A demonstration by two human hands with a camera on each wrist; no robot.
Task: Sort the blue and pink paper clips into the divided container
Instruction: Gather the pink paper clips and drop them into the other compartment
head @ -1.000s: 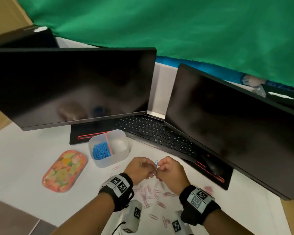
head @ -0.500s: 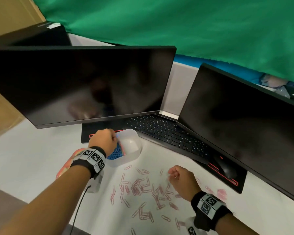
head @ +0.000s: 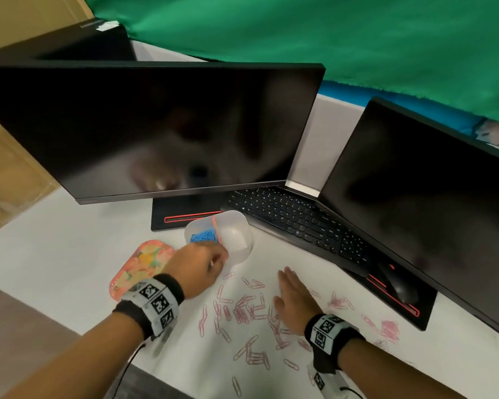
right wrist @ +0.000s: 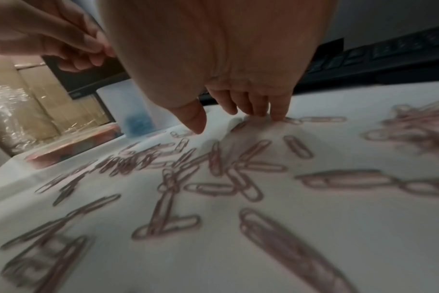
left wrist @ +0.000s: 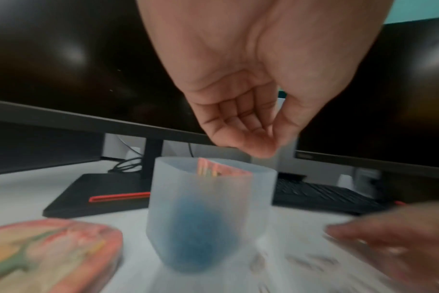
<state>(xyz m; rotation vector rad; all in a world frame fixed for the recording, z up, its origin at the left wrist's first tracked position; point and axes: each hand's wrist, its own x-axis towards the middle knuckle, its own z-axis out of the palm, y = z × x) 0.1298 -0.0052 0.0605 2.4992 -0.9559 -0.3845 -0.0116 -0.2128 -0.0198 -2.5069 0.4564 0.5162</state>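
Evidently the pink paper clips (head: 249, 311) are light, thin, stiff wire loops lying flat on the white table (head: 55, 254); judged slippery against that surface and prone to interlock, so each is best pinched at a rounded end or slid to lift one edge. They lie scattered at about 6 o'clock of the divided container (head: 231, 234), with a smaller heap (head: 388, 331) well apart at 4 o'clock. The container is translucent and frosted, with an orange-pink partition; blue paper clips (head: 203, 236) fill its 9 o'clock compartment, the other appears empty. Likely light and easily tipped.

Left hand (head: 198, 267) hovers just beside the container's near rim, fingers loosely curled, nothing seen held. Right hand (head: 294, 298) is spread, fingertips (right wrist: 278, 114) touching the table among the pink clips, grasping nothing. A floral tray (head: 140, 266) sits at 8 o'clock.
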